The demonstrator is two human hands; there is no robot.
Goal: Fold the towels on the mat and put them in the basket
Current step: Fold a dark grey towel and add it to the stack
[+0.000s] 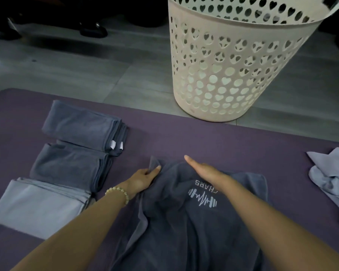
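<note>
Dim, wide-angle warp, soft edges.

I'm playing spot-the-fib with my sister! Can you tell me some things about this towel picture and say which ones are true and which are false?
1. The basket has heart-shaped holes. True.
2. The right hand is a fist. False: its fingers lie straight on the dark towel.
3. Folded towels lie on the left of the mat. True.
4. The left hand holds nothing. False: it pinches a corner of the dark towel.
5. A crumpled light towel lies at the right. True.
</note>
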